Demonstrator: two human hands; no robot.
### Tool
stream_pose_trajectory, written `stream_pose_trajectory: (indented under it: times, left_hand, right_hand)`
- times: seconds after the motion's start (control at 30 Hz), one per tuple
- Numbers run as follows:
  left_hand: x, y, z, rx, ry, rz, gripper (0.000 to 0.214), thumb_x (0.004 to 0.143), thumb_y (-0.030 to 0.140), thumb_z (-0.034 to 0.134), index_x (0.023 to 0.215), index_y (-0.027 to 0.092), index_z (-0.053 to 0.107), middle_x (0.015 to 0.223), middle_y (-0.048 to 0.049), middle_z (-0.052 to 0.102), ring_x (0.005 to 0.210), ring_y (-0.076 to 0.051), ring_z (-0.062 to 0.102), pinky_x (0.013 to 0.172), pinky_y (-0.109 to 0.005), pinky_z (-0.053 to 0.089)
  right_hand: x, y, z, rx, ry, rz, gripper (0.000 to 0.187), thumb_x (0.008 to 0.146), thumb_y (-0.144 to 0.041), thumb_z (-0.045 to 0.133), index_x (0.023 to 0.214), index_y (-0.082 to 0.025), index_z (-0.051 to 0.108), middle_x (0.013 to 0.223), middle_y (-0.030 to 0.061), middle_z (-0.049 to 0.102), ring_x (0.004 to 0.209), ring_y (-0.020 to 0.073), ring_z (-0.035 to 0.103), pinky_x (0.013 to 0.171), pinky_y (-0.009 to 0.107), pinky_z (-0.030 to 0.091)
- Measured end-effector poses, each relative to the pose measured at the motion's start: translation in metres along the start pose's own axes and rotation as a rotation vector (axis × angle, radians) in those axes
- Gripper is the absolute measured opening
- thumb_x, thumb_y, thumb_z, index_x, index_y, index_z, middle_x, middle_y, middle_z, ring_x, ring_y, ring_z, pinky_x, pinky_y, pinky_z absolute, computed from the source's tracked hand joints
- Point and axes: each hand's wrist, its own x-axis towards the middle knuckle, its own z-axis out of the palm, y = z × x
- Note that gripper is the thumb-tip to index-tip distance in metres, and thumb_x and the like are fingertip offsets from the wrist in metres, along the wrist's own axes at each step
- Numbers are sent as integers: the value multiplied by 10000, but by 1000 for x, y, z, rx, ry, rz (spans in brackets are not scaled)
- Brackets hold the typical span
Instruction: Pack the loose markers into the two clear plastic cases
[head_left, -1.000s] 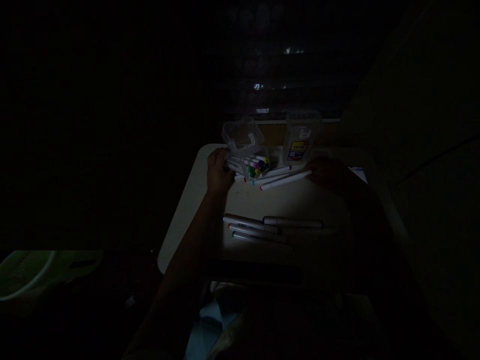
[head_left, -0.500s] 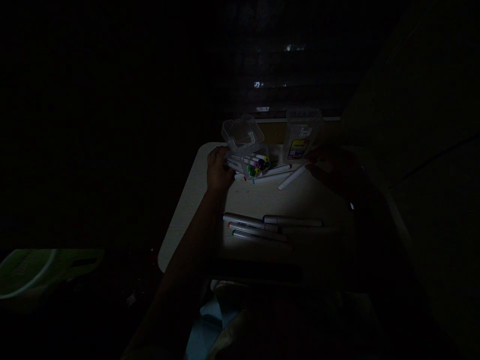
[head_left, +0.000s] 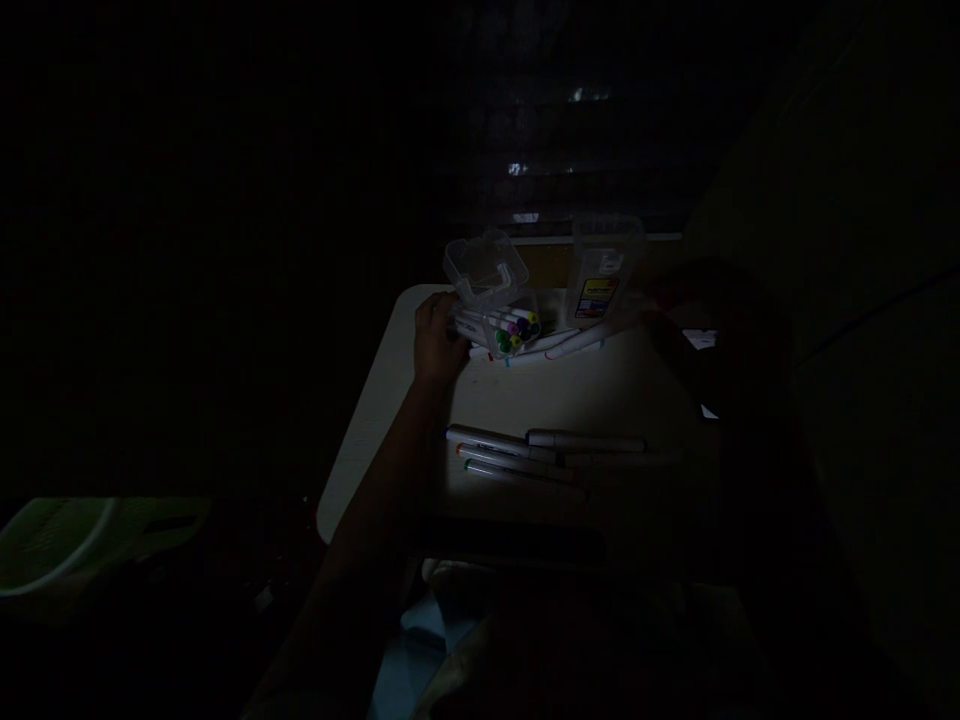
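My left hand (head_left: pixel 439 340) is closed on the left end of a small clear plastic case (head_left: pixel 491 345) that lies on its side. Marker ends in green, yellow, purple and dark blue face out of its mouth, and its clear hinged lid (head_left: pixel 486 270) stands up behind. My right hand (head_left: pixel 675 305), very dark, grips the far end of a white marker (head_left: pixel 581 341) that slants down toward the case mouth. Under and beside the case lie more white markers (head_left: pixel 529 357), one with a light blue band. Deep shadow hides most of my right fingers.
A tall clear plastic container (head_left: pixel 606 265) with a yellow label stands at the back of the pale table (head_left: pixel 375 400). Several white markers (head_left: pixel 514 463) lie across its nearer part. A bright green basket (head_left: pixel 97 540) is at lower left.
My right hand has moved right and slightly up. The marker in it now lies at a flatter angle, its near tip shifted up and left toward the case. My left hand stays put.
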Motion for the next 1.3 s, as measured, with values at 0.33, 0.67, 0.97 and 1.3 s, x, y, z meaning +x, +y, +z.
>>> stream_pose_trajectory:
  times: [0.33,0.67,0.97,1.3]
  left_hand:
    - [-1,-4,1,-3,-5,18,655,684,248,682,1302,242,465,1320,-114,484,1286,-315,427,1068,-496,404]
    - [0,-1,-1,10,-4,8,629,691,251,682,1286,241,477,1321,-115,494,1265,-304,446,1056,-477,425]
    - [0,1,-1,-18,-10,-31,594,716,298,688,1273,284,480,1317,-94,507,1288,-310,438,1101,-482,389]
    - [-1,-4,1,-25,-15,-5,668,682,244,695,1307,240,458,1338,-117,476,1317,-316,405,1093,-504,382]
  right_hand:
    - [0,-8,-9,-112,108,-10,138,839,-192,612,975,-168,614,907,29,669,838,119,623,742,265,508]
    - [3,-20,-1,-91,118,-23,96,865,-221,584,947,-173,594,823,19,638,784,112,606,731,255,528]
    - [-4,-23,15,62,4,137,97,875,-303,566,941,-245,606,864,36,635,833,178,616,756,351,525]
    - [-12,-14,43,30,35,142,62,854,-307,560,881,-260,589,834,40,624,832,195,605,764,383,544]
